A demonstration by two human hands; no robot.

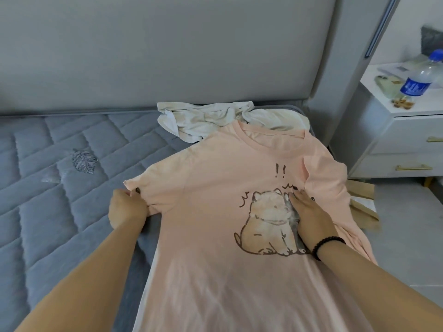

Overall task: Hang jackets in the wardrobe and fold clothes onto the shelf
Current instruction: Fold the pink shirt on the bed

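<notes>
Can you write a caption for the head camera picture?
Left hand grips pink T-shirt sleeve; right hand presses its print.

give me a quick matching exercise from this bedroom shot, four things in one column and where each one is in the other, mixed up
Things:
1. pink cotton t-shirt with cat print
2. crumpled white cloth garment
3. clear plastic water bottle with blue label
4. black beaded bracelet

Places:
A. on the white nightstand
B. on the right wrist
C. spread flat on the grey quilted mattress, under both hands
D. bunched by the grey padded headboard

Pairs: 1-C, 2-D, 3-A, 4-B
</notes>
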